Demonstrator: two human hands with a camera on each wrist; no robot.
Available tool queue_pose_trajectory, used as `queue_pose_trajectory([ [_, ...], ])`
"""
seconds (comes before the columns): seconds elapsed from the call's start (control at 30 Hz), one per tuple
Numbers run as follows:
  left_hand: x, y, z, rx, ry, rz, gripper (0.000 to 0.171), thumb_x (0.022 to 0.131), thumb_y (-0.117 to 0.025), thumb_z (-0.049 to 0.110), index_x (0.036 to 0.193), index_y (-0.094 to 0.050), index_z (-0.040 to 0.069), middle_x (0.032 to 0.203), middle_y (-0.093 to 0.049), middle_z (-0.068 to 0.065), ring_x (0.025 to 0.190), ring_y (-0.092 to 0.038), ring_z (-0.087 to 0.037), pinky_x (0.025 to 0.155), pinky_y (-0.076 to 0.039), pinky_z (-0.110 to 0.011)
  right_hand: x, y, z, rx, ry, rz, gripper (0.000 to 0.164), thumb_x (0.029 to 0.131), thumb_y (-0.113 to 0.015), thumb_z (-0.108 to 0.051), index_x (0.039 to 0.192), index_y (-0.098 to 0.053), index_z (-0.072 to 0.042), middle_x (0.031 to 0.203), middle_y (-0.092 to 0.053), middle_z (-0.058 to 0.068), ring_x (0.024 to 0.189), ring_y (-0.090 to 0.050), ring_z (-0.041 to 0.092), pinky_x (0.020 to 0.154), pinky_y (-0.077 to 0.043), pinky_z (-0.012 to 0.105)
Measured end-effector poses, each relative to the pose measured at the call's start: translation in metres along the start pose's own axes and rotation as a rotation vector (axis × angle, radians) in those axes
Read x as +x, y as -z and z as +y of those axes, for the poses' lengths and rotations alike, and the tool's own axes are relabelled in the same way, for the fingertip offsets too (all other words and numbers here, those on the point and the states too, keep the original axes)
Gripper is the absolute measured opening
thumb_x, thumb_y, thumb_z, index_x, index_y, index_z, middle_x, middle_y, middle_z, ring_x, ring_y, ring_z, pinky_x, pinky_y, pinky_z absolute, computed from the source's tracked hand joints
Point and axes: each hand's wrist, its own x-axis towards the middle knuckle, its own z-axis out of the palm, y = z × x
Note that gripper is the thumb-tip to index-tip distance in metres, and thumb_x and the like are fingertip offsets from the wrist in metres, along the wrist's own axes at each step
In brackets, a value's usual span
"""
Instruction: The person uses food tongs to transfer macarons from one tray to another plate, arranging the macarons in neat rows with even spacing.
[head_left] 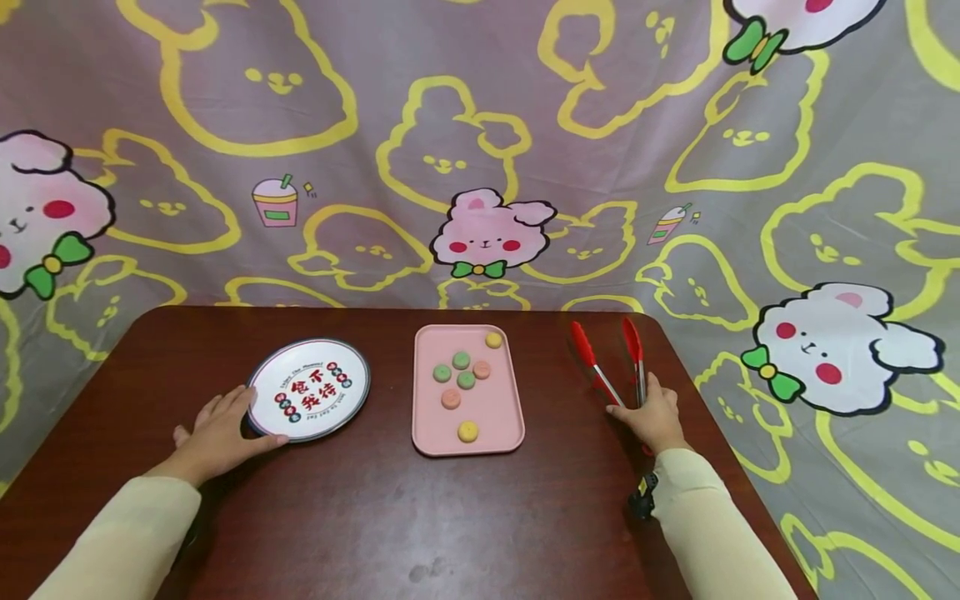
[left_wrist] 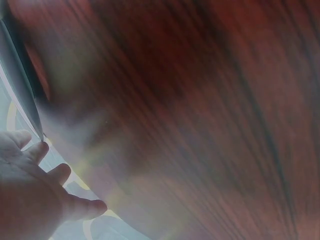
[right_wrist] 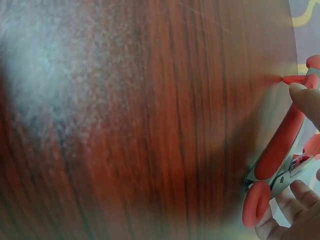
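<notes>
A white plate (head_left: 300,379) with a dark rim and red lettering lies on the left of the table. My left hand (head_left: 221,433) touches its left edge, fingers spread and thumb along the near rim; the left wrist view has the hand (left_wrist: 35,185) low at the left, fingertips by the plate's rim (left_wrist: 20,75). On the right, my right hand (head_left: 654,417) holds red-tipped metal tongs (head_left: 606,379), their arms spread apart, tips toward the back. In the right wrist view, thumb and fingers go round the tongs' red handles (right_wrist: 282,145).
Between the hands, a pink tray (head_left: 427,433) holds several small round pieces in green (head_left: 461,360), orange (head_left: 451,398) and yellow (head_left: 468,431). The dark wooden table (head_left: 450,525) reaches back to a patterned curtain (head_left: 337,175), which also runs along the right side.
</notes>
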Motion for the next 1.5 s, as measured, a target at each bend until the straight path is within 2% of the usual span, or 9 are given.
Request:
queue_pose_trajectory([
  [0.23, -0.0030, -0.0009, -0.0011, -0.008, -0.015, 0.018, 0.119, 0.073, -0.066, 0.071, 0.147, -0.020, -0.009, 0.148, -0.014, -0.039, 0.130, -0.007, -0.062, 0.086, -0.005, -0.086, 0.0021, -0.0041, -0.0006, 0.015, 0.008, 0.005, 0.102, 0.084, -0.073, -0.033, 0.150, -0.007, 0.008, 0.138, -0.022, 0.041, 0.124, -0.030, 0.054, 0.101, -0.033, 0.063],
  [0.63, -0.0024, 0.0002, 0.0005, -0.010, -0.012, 0.014, 0.118, 0.073, -0.066, 0.071, 0.147, -0.019, -0.009, 0.148, -0.013, -0.039, 0.130, -0.006, -0.062, 0.087, -0.004, -0.086, 0.0062, -0.0087, -0.0043, 0.041, -0.033, 0.022, 0.095, 0.084, -0.070, -0.025, 0.150, -0.010, 0.008, 0.137, -0.022, 0.040, 0.120, -0.035, 0.054, 0.100, -0.035, 0.063],
  [1.1, -0.0008, 0.0012, 0.0023, -0.003, -0.006, 0.005, 0.120, 0.072, -0.066, 0.072, 0.147, -0.018, -0.010, 0.148, -0.013, -0.040, 0.130, -0.006, -0.062, 0.087, -0.004, -0.086, 0.0058, -0.0083, -0.0067, 0.071, -0.070, 0.019, 0.094, 0.084, -0.071, -0.030, 0.148, -0.015, 0.010, 0.132, -0.028, 0.039, 0.117, -0.033, 0.050, 0.097, -0.037, 0.062],
  [1.5, -0.0009, 0.0011, 0.0023, 0.006, -0.023, 0.021, 0.119, 0.073, -0.066, 0.071, 0.147, -0.019, -0.010, 0.148, -0.015, -0.039, 0.130, -0.008, -0.062, 0.085, -0.006, -0.086, 0.0099, -0.0088, -0.0063, 0.075, -0.086, 0.003, 0.100, 0.083, -0.072, -0.039, 0.147, -0.015, 0.011, 0.131, -0.030, 0.039, 0.119, -0.031, 0.052, 0.098, -0.035, 0.063],
])
